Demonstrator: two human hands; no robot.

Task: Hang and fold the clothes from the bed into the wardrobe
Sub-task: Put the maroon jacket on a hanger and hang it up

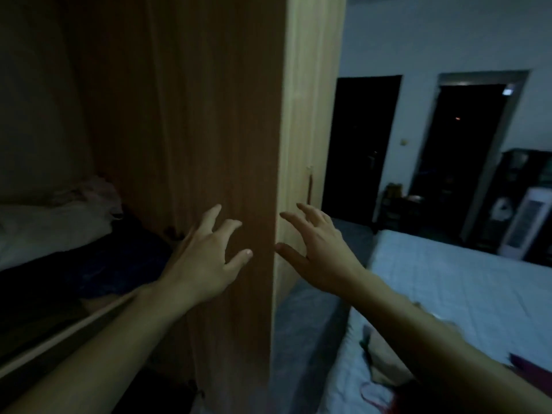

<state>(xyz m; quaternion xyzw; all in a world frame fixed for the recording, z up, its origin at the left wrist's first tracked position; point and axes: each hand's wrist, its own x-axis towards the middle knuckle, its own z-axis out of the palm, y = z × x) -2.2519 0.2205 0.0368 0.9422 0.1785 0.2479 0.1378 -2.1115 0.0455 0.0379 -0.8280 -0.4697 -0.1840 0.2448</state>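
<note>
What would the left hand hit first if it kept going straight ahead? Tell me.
Most likely the brown wardrobe door: the left hand points forward with fingers spread, right in front of that panel. How much gap remains is hard to tell in this dim view.

Two dark doorways (361,150) open in the far wall, a dark cabinet (525,186) beside them.
</note>
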